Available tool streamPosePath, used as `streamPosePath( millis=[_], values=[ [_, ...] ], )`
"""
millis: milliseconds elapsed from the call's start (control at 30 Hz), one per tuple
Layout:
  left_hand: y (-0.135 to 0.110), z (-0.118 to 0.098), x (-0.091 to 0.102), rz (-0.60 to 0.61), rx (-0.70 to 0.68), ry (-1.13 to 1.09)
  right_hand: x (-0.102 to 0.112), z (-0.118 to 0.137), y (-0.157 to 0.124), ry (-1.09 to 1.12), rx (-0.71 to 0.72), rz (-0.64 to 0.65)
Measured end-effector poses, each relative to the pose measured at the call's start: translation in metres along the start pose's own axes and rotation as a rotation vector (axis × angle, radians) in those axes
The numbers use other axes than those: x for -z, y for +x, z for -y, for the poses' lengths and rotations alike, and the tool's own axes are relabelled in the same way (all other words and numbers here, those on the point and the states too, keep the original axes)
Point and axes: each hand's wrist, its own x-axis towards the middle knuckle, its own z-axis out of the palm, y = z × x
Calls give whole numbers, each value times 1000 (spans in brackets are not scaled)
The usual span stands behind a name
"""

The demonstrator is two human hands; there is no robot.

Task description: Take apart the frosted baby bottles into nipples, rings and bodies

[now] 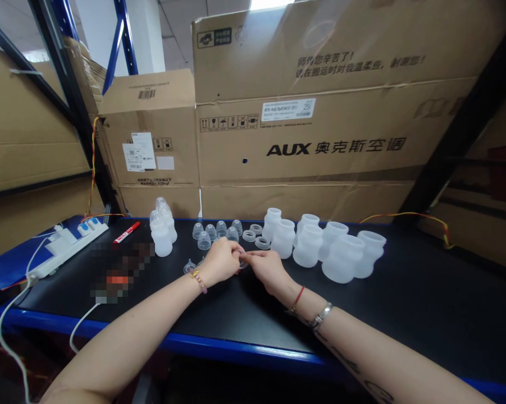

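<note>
Seven open bottles (343, 261), frosted and upright, stand on the black tabletop (253, 314); I take my bearings from them. Left hand (221, 262): just left of the bottles and a little nearer the camera, thumb and fingers drawn together on a small clear piece (243, 265). Right hand (270, 270): in front of the bottles' left end, thumb and forefinger pinched on the same piece, fingertips meeting the left's. From my remote seat I make out only part of its edge; fingers hide the rest, so I cannot tell its full shape.

Clear rings (261, 247) lie flat just left of the bottles. Left of those, a group of domed caps (204, 241); nearer me, a clear nipple (189, 267) beside the left wrist. Well left of the bottles I note three capped bottles (163, 242), then a red marker (127, 232). Behind the bottles, a cardboard wall (341, 112).
</note>
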Motion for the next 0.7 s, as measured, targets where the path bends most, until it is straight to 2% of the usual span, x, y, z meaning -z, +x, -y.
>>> streamPosePath(
  millis=[167,333,467,700],
  values=[
    [2,-3,0,-44,-35,106,-2,2,-2,49,2,-46],
    [8,6,-1,64,-34,-98,0,2,3,84,-9,-43],
    [11,16,-4,108,1,-282,1,-6,10,53,97,-1],
    [12,18,-10,-26,118,-509,0,-9,10,-26,167,-29]
  ],
)
